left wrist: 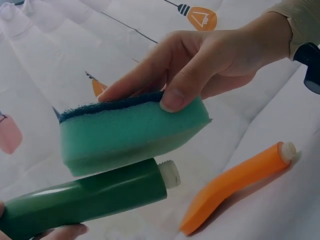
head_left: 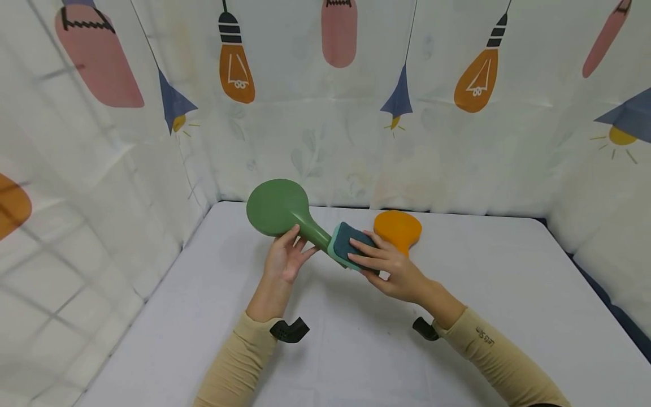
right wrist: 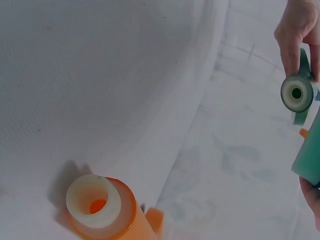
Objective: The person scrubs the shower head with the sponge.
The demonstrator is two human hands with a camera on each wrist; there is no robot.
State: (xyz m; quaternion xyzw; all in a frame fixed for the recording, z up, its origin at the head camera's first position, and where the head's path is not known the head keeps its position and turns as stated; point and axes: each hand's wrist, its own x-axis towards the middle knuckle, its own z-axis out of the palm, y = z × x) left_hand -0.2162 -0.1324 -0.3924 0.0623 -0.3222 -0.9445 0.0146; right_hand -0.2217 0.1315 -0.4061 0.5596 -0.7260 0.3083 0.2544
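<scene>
In the head view my left hand (head_left: 285, 263) holds a green paddle-shaped bottle (head_left: 278, 206) above the table, its handle slanting down to the right. A pale threaded neck (left wrist: 170, 174) ends that handle in the left wrist view. My right hand (head_left: 395, 270) grips a sponge (head_left: 351, 243), teal foam with a dark blue scouring side, thumb on the foam and fingers over the dark side. The sponge lies along the handle end, foam towards it; whether they touch I cannot tell. The right wrist view shows the bottle's open mouth (right wrist: 296, 94).
On the white-covered table (head_left: 488, 271), behind my right hand, lies an orange bottle (head_left: 398, 229) of like shape, its uncapped neck (right wrist: 94, 201) towards me. A printed curtain (head_left: 315, 135) stands along the table's back edge and continues at the sides.
</scene>
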